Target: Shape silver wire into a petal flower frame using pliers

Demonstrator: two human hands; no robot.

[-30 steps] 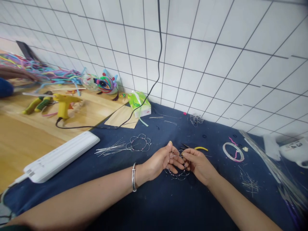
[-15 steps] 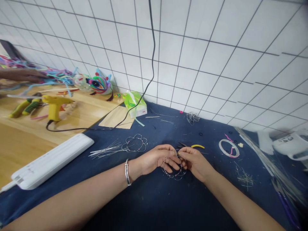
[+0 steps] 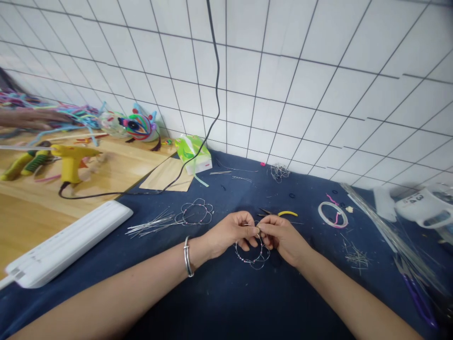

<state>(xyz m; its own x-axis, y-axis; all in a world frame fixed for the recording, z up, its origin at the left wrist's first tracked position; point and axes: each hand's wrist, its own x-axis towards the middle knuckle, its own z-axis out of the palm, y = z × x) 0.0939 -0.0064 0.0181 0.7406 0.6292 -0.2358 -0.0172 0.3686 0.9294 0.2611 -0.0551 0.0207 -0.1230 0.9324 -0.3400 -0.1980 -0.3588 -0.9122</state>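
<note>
A beaded wire ring with thin wire loops hangs below both hands over the dark blue cloth. My left hand pinches its top edge between thumb and fingers. Right beside it, my right hand grips the same wire, the fingertips of both hands nearly touching. Pliers with a yellow handle lie just behind my right hand. Left of my hands rests a second, flower-shaped beaded wire ring, its edge near a bundle of straight wires.
A white power strip, yellow glue gun and tissue pack are on the left. Another person's hand is at far left. A wire coil, purple-handled cutters and a white jug are on the right.
The view has shifted slightly, moving the scene left. My left thumb and fingers have closed in toward my right fingertips, and the held ring shows more fully below them.
</note>
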